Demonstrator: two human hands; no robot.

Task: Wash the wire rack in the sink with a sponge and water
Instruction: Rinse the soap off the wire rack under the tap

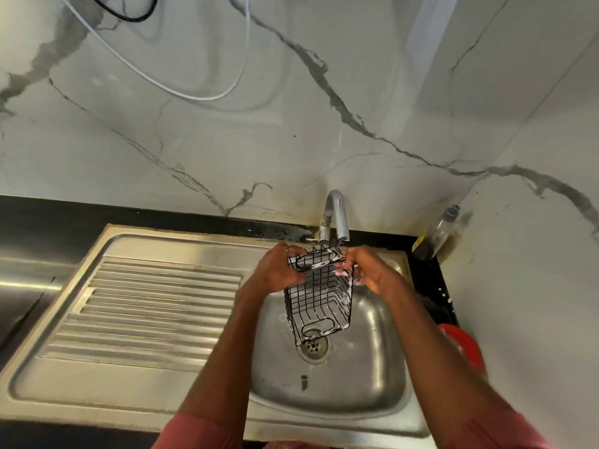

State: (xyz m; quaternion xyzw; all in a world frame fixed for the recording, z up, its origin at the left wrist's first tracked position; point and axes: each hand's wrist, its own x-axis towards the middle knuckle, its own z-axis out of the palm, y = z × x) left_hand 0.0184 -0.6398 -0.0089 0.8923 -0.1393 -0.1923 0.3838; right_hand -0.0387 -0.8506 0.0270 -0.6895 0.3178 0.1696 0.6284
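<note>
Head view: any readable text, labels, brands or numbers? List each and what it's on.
No text can be read.
Bottle in the corner right of the tap: a yellow label patch, too small and blurred to read.
Wire rack, sink, red object at the right: no print visible.

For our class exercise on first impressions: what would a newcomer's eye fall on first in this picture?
First, the black wire rack, flecked with white suds, held up over the steel sink just below the tap. The left hand and right hand each grip its upper end. Behind them, a dark-veined marble wall fills the upper picture.
</note>
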